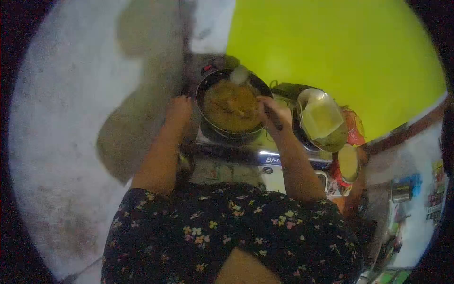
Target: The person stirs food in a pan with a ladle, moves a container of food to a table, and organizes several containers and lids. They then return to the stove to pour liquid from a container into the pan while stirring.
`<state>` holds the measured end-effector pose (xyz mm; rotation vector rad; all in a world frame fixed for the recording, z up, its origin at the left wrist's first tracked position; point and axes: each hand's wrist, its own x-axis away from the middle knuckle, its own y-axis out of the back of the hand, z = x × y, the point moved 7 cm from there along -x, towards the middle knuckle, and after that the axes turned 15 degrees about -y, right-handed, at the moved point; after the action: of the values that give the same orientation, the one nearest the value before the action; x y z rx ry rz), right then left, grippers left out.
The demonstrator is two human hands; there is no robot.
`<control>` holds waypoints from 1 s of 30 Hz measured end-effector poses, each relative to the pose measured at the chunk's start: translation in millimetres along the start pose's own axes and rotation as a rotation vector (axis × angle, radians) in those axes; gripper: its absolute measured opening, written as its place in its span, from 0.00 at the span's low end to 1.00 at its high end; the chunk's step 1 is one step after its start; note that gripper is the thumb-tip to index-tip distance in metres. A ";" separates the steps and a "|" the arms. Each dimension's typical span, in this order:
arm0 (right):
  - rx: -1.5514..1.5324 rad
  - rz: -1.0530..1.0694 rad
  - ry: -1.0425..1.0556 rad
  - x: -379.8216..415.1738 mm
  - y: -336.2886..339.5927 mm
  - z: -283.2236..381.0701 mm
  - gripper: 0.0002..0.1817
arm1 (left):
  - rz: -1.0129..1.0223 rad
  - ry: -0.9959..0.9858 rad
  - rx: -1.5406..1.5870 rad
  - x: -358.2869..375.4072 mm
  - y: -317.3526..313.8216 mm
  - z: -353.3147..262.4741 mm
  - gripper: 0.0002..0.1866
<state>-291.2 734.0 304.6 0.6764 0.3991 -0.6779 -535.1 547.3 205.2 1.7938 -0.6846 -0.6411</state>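
A dark round pan (199, 105) stands on the stove, with brownish-yellow food (227, 106) spread inside it. My right hand (279, 118) is closed around a dark-handled cooking utensil (274, 117) at the pan's right rim. A pale, rounded, blurred shape (239, 75) shows at the far rim, in line with that handle; it may be the utensil's head. My left hand (179, 108) is just left of the pan, fingers curled. What it grips, if anything, is hidden, and contact with the pan cannot be made out.
Right of the pan sits a metal pot (321, 143) with a pale translucent piece in it. Beyond it are a red bag (353, 128) and a round tan-topped container (349, 163). A green wall (331, 47) rises behind; a grey wall (71, 118) is on the left.
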 end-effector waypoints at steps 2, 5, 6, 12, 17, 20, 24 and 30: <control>0.035 -0.046 -0.115 0.5 5.0 -11.9 0.10 | -0.006 0.018 0.039 -1.1 -0.9 2.3 0.20; 0.098 -0.157 -0.417 2.2 16.1 -58.8 0.09 | -0.008 0.011 0.050 -3.1 -2.1 2.6 0.19; -0.019 -0.174 -0.524 5.0 17.4 -72.9 0.09 | -0.008 0.001 0.045 -4.0 -2.8 3.4 0.19; 0.147 -0.149 -0.567 2.1 13.0 -79.4 0.11 | -0.010 -0.163 -0.153 -8.1 -11.6 -3.1 0.19; 0.212 -0.040 -0.628 0.3 -1.9 -70.8 0.11 | 0.026 -0.004 0.033 -15.6 -25.0 15.5 0.20; 0.141 -0.082 -0.582 3.4 -3.3 -83.5 0.10 | 0.078 0.033 0.096 -3.9 -4.5 1.2 0.21; 0.022 -0.105 -0.607 14.0 0.7 -122.7 0.09 | 0.064 0.060 0.138 -1.7 -6.4 3.6 0.22; -0.545 -0.154 -0.884 29.8 14.3 -145.7 0.10 | -0.009 0.119 0.103 -3.0 -17.1 16.5 0.22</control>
<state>-277.7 829.0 190.1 -0.2013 -0.1936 -0.8938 -546.4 543.6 184.4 1.9149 -0.6393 -0.5085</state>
